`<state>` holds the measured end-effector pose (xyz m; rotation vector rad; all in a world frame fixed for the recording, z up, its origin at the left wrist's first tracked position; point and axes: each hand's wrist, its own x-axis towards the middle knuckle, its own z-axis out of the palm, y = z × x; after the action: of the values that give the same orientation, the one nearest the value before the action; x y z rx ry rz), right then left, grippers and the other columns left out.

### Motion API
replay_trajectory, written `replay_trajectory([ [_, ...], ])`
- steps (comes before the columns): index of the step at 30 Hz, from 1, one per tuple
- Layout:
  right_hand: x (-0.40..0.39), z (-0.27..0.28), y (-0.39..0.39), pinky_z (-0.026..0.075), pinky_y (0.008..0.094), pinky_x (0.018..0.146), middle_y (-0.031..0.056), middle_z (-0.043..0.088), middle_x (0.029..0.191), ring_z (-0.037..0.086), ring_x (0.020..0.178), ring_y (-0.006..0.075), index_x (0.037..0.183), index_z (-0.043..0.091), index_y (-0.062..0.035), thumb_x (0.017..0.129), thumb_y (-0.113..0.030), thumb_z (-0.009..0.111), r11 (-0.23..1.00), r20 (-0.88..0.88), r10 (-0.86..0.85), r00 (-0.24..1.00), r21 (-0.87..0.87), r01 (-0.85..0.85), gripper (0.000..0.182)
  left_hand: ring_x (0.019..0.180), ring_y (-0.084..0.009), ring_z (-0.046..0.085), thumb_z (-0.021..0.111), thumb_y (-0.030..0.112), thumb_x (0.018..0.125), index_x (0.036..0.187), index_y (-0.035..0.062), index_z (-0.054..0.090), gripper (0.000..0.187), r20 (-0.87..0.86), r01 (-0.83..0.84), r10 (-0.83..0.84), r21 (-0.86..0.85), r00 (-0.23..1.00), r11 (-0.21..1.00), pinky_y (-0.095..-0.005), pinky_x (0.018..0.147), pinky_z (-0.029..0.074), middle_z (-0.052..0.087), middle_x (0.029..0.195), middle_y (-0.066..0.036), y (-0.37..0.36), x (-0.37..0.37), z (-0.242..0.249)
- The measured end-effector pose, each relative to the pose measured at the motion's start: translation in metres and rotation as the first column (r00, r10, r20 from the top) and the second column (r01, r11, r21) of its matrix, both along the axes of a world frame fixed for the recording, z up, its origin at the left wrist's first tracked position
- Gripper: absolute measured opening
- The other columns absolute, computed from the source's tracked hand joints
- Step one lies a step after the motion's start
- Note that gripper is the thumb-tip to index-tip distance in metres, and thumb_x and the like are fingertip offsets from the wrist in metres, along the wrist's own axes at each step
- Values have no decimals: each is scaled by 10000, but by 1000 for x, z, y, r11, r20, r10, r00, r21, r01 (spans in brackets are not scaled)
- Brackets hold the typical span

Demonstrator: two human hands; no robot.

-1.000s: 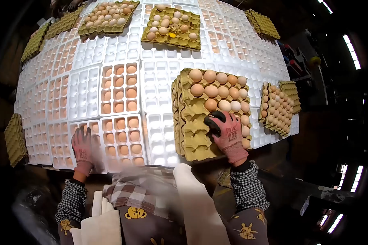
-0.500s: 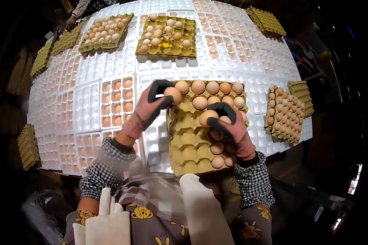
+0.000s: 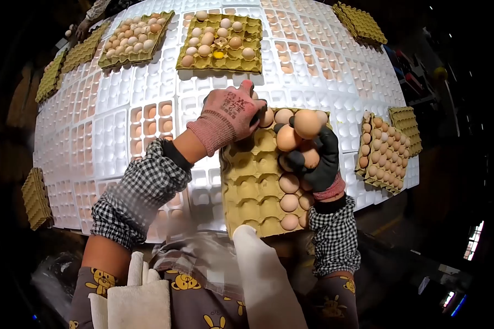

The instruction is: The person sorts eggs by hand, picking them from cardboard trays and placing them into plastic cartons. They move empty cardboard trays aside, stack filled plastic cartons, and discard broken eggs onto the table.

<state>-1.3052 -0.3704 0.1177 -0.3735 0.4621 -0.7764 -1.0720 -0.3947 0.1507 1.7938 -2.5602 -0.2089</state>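
A pulp egg tray (image 3: 250, 200) lies in front of me, with brown eggs along its far row and right side. My left hand (image 3: 228, 116), in a pink and black glove, is over the tray's far left corner, back up and fingers curled. Part of an egg (image 3: 254, 95) shows beside its thumb; the fingertips are mostly hidden. My right hand (image 3: 321, 156), palm turned up over the tray's right side, cradles several eggs: one egg (image 3: 307, 124) on top, a darker egg (image 3: 288, 138) to its left, and another egg (image 3: 310, 158) below them.
White foam trays (image 3: 112, 140) cover the table, many holding eggs. Beyond is a pulp tray (image 3: 241, 57) with scattered eggs and a broken yolk (image 3: 218, 55). Egg-filled trays stand at far left (image 3: 140, 41) and right (image 3: 384, 151). Another person's hand (image 3: 83, 28) is at upper left.
My left hand has turned over and moved right, across the tray's far row. My right hand has rolled palm-up and now has several eggs in it instead of one visible at its fingertips.
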Motion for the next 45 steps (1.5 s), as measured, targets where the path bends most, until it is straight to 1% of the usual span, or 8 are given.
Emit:
replay_trajectory([
  [7,22,6,38,410,312,559,127,592,1243,513,667,159,1294,553,-126,898,-579,530,972,320,-80,944,236,2,602,953,-303,660,799,428,721,1158,180,655,523,-257,-176,155,-60,954,983,-424,801,554,563,1195,-138,8,-3,-7],
  [10,26,-4,60,345,257,600,47,571,885,397,640,151,1247,500,6,887,-577,541,988,-60,-135,989,66,139,686,999,-243,638,836,266,717,1184,80,651,535,-853,-349,104,-95,511,932,-359,923,499,661,1084,-117,51,31,-28],
  [12,34,0,62,345,283,627,103,603,1192,388,665,150,1291,512,-52,927,-519,542,958,493,229,839,40,-285,594,1067,-202,621,836,205,721,1194,45,644,536,-941,-236,311,274,135,932,-331,951,478,672,1098,-99,119,64,-32],
  [18,110,-4,172,431,296,588,186,531,1370,540,692,154,1433,442,-91,914,-462,550,986,-260,-92,961,112,125,647,1010,-261,646,854,193,651,1177,99,656,570,-713,-837,654,177,255,518,-363,865,532,619,1146,-126,284,232,-127],
  [23,248,-18,161,530,325,790,128,629,1156,629,987,213,1219,602,-14,752,-101,787,773,-736,-8,677,-433,-463,510,993,-309,647,722,251,790,1202,264,647,420,-93,-860,856,8,508,511,-406,797,551,556,1267,-98,254,311,-135],
  [33,440,-125,113,531,403,848,92,532,1235,625,1057,288,1138,647,-209,703,-287,806,333,-762,-574,299,-551,-765,470,1266,-307,491,686,286,817,1347,164,529,565,-738,-736,467,-59,487,674,-427,1034,428,504,1386,-133,233,400,-181],
  [35,462,-132,106,539,386,829,76,567,1222,623,1080,272,1159,647,-202,769,-211,747,432,-676,-404,616,-734,-523,403,1296,-305,458,678,280,825,1350,165,530,557,-514,-734,585,-140,627,664,-458,1073,363,504,1397,-102,226,410,-194],
  [45,475,-191,115,324,504,1065,178,437,1408,403,1291,371,1387,500,-153,745,-292,712,207,-665,-677,315,-583,-786,691,1334,-350,388,653,233,782,1314,140,542,552,-203,-705,677,-270,708,656,-525,1108,277,498,1409,-85,231,414,-239],
])
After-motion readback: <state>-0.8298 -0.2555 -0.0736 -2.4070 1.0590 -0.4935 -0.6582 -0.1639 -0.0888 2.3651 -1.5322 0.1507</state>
